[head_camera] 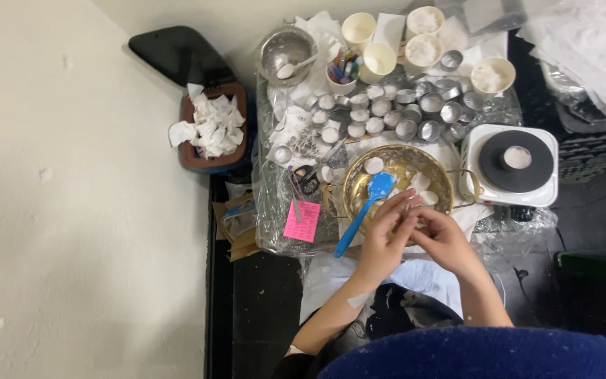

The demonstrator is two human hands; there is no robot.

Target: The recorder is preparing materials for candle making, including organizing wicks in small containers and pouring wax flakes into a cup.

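Note:
My left hand and my right hand meet fingertip to fingertip over the near rim of a brass bowl. Both pinch one small pale thing between them; its kind is too small to make out. In the bowl lie a few white wax discs and a blue spatula, whose handle runs out over the rim toward the lower left, just beside my left hand.
A white hot plate with a small cup on its black burner stands right of the bowl. Behind are several small metal cups, paper cups and a steel bowl. Scissors, a pink note and a brown bin of white scraps lie left.

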